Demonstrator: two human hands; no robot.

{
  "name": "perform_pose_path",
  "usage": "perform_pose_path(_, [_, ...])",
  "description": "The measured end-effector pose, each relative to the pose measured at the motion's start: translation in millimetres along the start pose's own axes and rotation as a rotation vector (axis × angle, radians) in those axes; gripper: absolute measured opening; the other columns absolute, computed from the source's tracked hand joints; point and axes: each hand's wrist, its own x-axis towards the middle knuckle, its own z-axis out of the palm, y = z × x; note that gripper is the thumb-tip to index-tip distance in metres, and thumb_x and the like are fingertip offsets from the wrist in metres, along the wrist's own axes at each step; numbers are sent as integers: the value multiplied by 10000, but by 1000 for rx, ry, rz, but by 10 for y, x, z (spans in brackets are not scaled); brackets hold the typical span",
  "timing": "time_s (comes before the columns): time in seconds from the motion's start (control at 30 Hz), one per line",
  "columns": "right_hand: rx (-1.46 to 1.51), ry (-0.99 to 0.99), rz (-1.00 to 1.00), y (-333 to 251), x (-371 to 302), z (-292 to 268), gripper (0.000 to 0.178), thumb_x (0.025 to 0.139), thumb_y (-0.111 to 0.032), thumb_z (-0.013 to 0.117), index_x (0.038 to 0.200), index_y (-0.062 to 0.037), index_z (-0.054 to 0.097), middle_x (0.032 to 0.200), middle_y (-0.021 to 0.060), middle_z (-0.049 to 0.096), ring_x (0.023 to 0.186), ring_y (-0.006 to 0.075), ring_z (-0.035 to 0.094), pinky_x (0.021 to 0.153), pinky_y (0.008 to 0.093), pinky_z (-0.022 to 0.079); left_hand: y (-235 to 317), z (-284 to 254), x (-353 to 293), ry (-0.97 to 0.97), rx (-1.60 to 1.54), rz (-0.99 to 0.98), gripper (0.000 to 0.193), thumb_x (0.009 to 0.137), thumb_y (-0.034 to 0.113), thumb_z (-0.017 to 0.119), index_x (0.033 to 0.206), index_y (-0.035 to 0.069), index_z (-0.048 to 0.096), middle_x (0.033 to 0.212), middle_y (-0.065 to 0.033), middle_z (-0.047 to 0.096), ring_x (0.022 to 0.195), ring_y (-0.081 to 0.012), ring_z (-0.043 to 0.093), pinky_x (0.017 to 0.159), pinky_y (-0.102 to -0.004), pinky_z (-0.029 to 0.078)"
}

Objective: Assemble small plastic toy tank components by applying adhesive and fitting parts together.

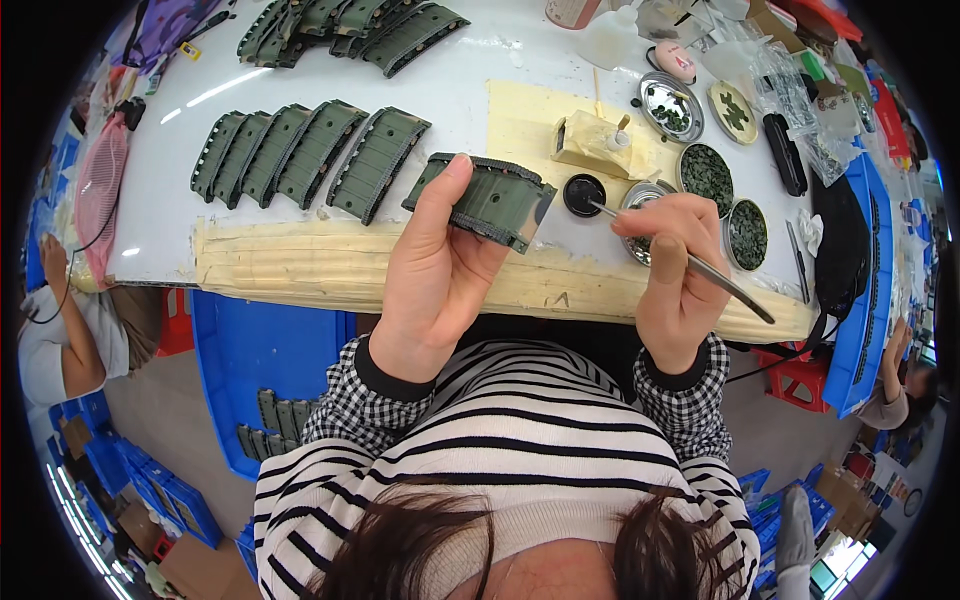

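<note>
My left hand holds up a curved, camouflage-green plastic panel with ribbed edges, the thumb over its near-left side and the fingers behind. My right hand grips metal tweezers. Their tip reaches the edge of a small round black dish with dark contents; whether it touches them I cannot tell. Just beyond and partly behind the right hand are round tins, one with small dark-green pieces. Left of the held panel lies a row of similar panels.
More panels lie at the far left. A tape-wrapped block stands behind the dish. Yellow padding lines the table's front edge. A black case lies to the right. Below is a blue crate; another person's arm shows at left.
</note>
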Motion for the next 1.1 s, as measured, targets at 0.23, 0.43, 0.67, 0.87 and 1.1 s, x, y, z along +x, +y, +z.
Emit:
perform_pose_path(0.23, [355,-133,-73,-169,25,92,153,914,-100,598,952,17,688,954,141,702,892,292,667,799,349,507,-41,46,-3,27,65,-39,251,968,267,590,1054,32,590,1044,-113,675,963,-173,669,829,-274,574])
perform_pose_path(0.43, [399,-170,26,-188,6,112,162,917,-103,602,978,20,688,1036,185,702,891,254,671,802,320,507,-60,44,-5,39,91,-32,266,966,288,592,1052,36,587,1041,-108,670,968,-169,663,854,-277,562])
perform_pose_path(0.67, [375,-186,23,-192,15,110,167,920,-115,607,979,16,691,1041,186,702,897,251,674,798,309,508,-62,82,-9,82,138,-24,215,981,252,568,1063,54,587,987,-53,681,870,-125,681,750,-246,587])
perform_pose_path(0.87, [352,-175,-19,-187,16,129,149,894,-91,633,977,21,686,1020,188,702,887,273,688,762,315,536,-54,70,-8,87,142,-38,212,978,247,573,1066,55,587,992,-54,681,873,-126,682,744,-250,589])
perform_pose_path(1.1, [263,-180,-119,-218,16,118,162,845,-37,667,998,16,673,998,184,695,917,300,694,745,324,556,-64,84,-14,56,129,-19,231,971,266,584,1071,58,584,1017,-64,675,929,-138,669,802,-265,576])
